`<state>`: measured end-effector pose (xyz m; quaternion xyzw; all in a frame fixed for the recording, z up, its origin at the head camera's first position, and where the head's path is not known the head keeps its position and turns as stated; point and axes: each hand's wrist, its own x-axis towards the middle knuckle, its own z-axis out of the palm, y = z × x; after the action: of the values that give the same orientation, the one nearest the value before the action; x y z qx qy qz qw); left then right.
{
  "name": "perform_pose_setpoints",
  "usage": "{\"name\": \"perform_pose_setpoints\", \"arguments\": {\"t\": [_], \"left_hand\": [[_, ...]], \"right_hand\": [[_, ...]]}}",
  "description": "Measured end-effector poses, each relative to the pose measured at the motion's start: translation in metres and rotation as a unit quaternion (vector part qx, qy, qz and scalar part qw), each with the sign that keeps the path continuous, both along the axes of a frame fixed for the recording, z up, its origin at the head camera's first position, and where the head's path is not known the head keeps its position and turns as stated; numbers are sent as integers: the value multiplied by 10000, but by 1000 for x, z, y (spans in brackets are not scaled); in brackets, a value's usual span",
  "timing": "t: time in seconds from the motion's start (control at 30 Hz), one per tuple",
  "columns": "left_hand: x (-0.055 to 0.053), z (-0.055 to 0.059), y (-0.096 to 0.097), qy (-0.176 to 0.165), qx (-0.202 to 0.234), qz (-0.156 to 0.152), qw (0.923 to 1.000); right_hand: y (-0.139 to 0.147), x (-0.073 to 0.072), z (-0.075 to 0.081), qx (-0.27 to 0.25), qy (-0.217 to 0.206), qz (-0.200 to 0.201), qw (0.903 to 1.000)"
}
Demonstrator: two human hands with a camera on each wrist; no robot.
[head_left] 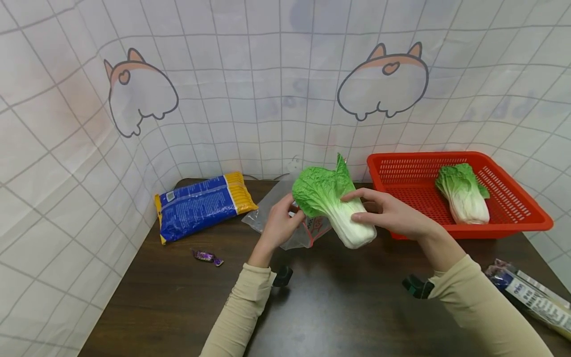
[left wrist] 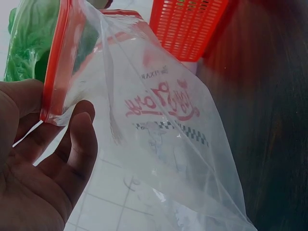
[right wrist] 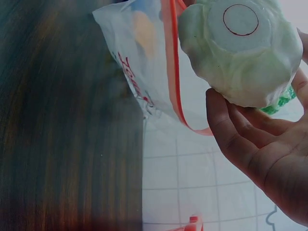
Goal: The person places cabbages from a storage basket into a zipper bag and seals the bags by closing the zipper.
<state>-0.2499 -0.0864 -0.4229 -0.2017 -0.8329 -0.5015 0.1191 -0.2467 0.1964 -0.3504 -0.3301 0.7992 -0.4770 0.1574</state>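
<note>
My right hand (head_left: 388, 210) grips a napa cabbage (head_left: 327, 196) around its white stalk, leaves tilted up and to the left. In the right wrist view the cabbage's round base (right wrist: 240, 21) faces the camera, with fingers curled under it. The left hand (head_left: 281, 223) pinches the red-edged mouth of a clear zip bag (left wrist: 159, 125) printed with red lettering. That bag's mouth stands open, and the cabbage's leaves overlap it in the head view. Part of the bag is hidden behind the cabbage and the left hand.
A red plastic basket (head_left: 446, 230) at the right holds another napa cabbage (head_left: 466, 196). At the back left lies a blue and yellow packet (head_left: 200, 206), with a purple wrapped candy (head_left: 207, 257) in front. A long clear-wrapped package (head_left: 531, 295) lies at the right edge.
</note>
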Motion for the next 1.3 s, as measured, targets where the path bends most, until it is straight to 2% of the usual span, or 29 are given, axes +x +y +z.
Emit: {"name": "perform_pose_setpoints", "arguments": {"t": [0.3, 0.6, 0.77, 1.07, 1.17, 1.3], "left_hand": [[0, 1, -1, -40, 90, -17, 10000], [0, 0, -3, -146, 107, 48, 9998], [0, -1, -3, -140, 196, -9, 9997], [0, 0, -2, -38, 191, -75, 9998], [0, -1, -1, 42, 188, -145, 9997], [0, -2, -1, 140, 227, -227, 9994]], "right_hand": [[6, 0, -1, 214, 121, -107, 9996], [17, -1, -8, 589, 164, -108, 9981], [17, 1, -7, 813, 293, -199, 9961], [10, 5, -6, 1407, 1174, 95, 9830], [7, 6, -6, 1619, 1292, 256, 9780], [3, 9, -5, 1865, 1211, 379, 9742]]}}
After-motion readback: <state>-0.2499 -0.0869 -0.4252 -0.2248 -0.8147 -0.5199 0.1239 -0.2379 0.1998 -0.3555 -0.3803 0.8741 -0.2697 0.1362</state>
